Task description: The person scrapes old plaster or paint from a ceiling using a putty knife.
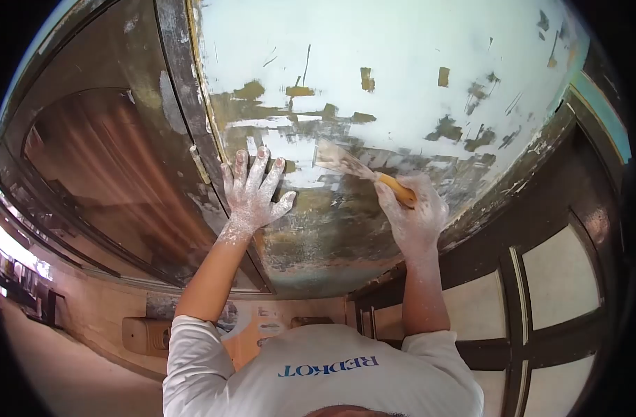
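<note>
My right hand (415, 212), dusted white, is closed round the yellow handle of a putty knife (346, 165). The knife's wide blade points up and left against the wall (401, 62), over a band of white and brown patches. My left hand (252, 187), also coated in white powder, lies with fingers spread at the wall's left side, close to the door frame. It holds nothing. Around the blade the pale paint gives way to dark, bare-looking areas and smeared white streaks.
A dark door frame with a glass panel (116, 174) and a reddish curtain behind it stands at left. On the right is a dark panelled door (554, 278) with pale panels. Low down, a tan box-like object (145, 336) rests on the floor beside a patterned sheet.
</note>
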Motion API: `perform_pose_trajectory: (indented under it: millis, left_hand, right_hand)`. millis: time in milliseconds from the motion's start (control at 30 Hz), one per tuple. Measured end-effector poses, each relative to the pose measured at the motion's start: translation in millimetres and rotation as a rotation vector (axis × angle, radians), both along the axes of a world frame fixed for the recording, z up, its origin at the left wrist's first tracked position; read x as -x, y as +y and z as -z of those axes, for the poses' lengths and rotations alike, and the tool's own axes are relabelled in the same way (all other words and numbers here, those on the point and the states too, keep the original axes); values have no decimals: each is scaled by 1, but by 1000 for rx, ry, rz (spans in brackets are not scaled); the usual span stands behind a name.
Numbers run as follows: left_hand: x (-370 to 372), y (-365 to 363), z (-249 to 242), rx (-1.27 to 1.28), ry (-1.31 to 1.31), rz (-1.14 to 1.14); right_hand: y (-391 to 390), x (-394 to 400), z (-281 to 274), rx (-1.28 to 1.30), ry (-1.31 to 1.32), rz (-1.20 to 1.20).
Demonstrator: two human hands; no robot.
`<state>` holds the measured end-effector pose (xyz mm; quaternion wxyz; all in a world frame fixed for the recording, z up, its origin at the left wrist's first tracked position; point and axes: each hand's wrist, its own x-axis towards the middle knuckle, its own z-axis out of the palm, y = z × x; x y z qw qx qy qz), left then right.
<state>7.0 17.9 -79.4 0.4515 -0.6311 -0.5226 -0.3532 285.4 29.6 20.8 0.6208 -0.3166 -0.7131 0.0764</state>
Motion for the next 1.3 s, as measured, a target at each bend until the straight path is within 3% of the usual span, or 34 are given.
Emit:
perform_pose_trajectory:
  millis: [33, 133, 333, 400, 467, 533, 600, 667, 733, 800, 867, 933, 1033, 1133, 1167, 1267, 1300]
  left_hand:
    - [0, 1, 0, -2, 20, -27]
    - [2, -2, 4, 69, -6, -22]
    - [8, 3, 9, 4, -59, 117]
    - [5, 5, 5, -116, -178, 333]
    - [6, 5, 0, -115, -257, 405]
    - [12, 3, -12, -104, -409, 547]
    - [17, 1, -31, -54, -340, 540]
    - [9, 5, -43, -169, -241, 641]
    - [11, 7, -40, -148, -244, 640]
    - [16, 12, -38, -232, -139, 701]
    - [18, 15, -39, -329, -128, 659]
    - [21, 15, -35, -233, -155, 744]
    - [17, 13, -33, -299, -142, 651]
    - [16, 10, -34, -305, -133, 655]
    - [13, 4, -34, -243, -187, 628]
    - [20, 5, -31, -211, -181, 620]
    - [18, 2, -29, -172, -158, 475]
  right_hand:
    - [-7, 7, -5, 137, -103, 68]
    - [-4, 25, -7, 20, -232, 33]
    - [-8, 25, -8, 80, -68, -52]
    - [-9, 30, -13, -37, -152, -15]
    - [-8, 32, -16, -89, -316, -19]
    - [-8, 25, -13, -65, -255, -1]
    - [-4, 16, -9, -8, -157, 38]
    - [-4, 32, -11, 37, -105, -45]
    - [-10, 46, -18, -59, -393, 19]
    - [-7, 42, -13, -45, -378, -9]
    - [-3, 30, -12, 65, -191, -10]
    - [-2, 32, -17, 106, -206, -6]
    - [-4, 56, -13, 6, -375, 7]
    - [-6, 49, -18, -35, -298, -32]
    - [-5, 39, -11, 92, -270, -4]
    - [-4, 26, -12, 107, -219, 20]
    - [-5, 26, -15, 70, -227, 26]
